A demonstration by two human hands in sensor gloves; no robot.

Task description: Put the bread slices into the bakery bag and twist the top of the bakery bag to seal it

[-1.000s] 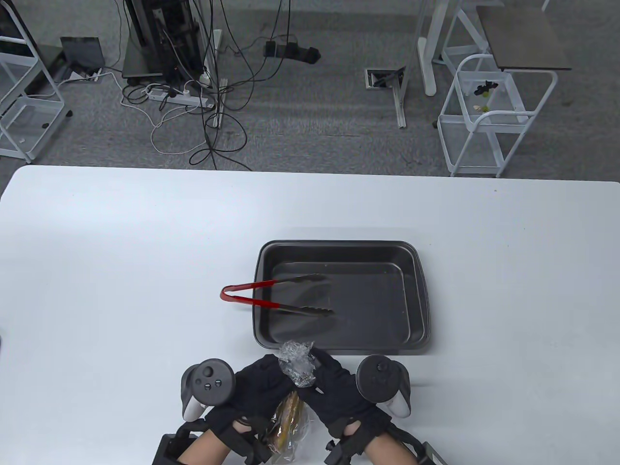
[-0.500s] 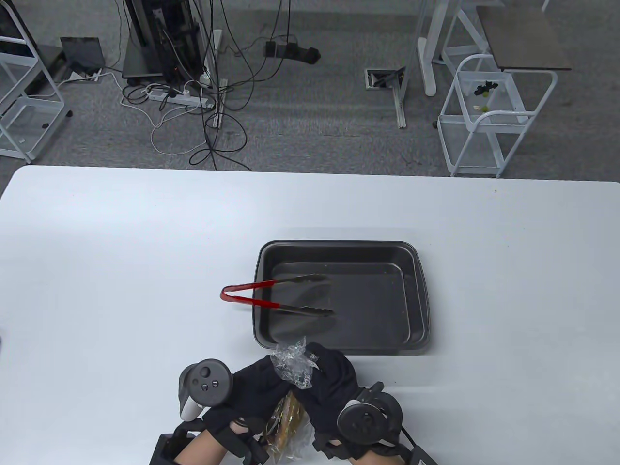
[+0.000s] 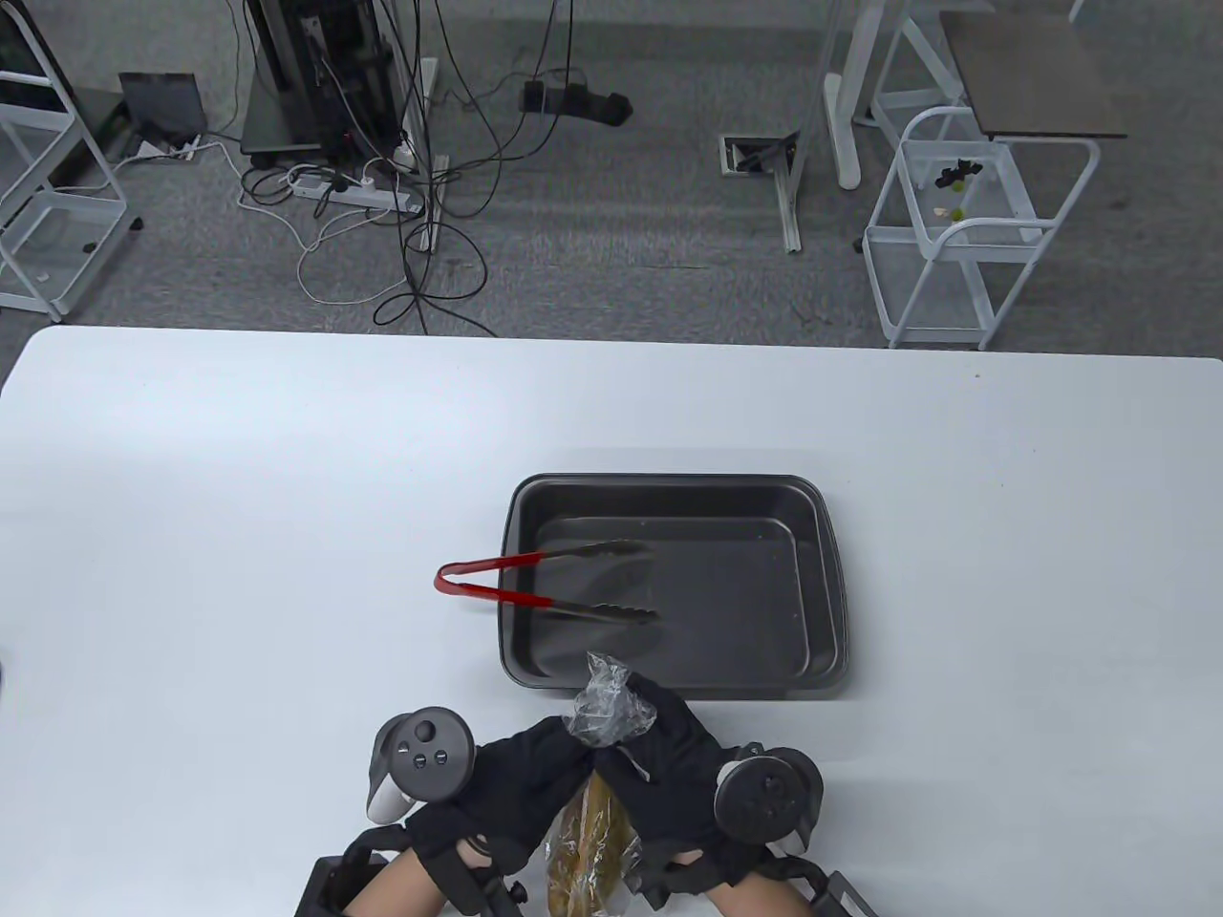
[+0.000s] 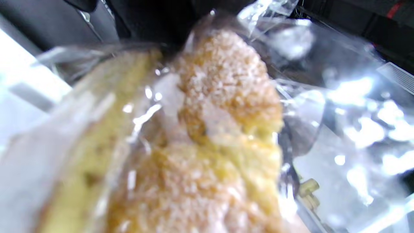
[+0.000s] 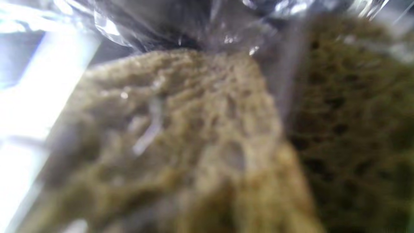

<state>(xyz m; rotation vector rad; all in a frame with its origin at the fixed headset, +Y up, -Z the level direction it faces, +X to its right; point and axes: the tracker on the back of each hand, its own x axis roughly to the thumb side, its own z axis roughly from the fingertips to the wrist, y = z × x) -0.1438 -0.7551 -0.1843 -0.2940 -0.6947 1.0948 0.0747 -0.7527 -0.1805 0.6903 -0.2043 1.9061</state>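
Observation:
The clear bakery bag (image 3: 608, 709) is held upright near the table's front edge, its gathered top sticking out above both gloves. Bread slices (image 3: 585, 841) show through the plastic below the hands. My left hand (image 3: 535, 778) grips the bag's neck from the left. My right hand (image 3: 654, 764) grips the neck from the right, fingers curled round it. Up close in the left wrist view the bread slices (image 4: 223, 129) fill the frame inside the bag (image 4: 349, 106). The right wrist view shows blurred bread slices (image 5: 194, 145) behind plastic.
A dark baking tray (image 3: 822, 573) lies just beyond the hands at mid table. Red-handled tongs (image 3: 497, 587) rest across its left rim, tips inside the tray. The white table (image 3: 239, 525) stretches wide to left and right.
The bag's gathered top has turned and shifted slightly right and narrowed. My right hand has rolled over, its tracker swinging down and back up at the right. The left hand moved a little right.

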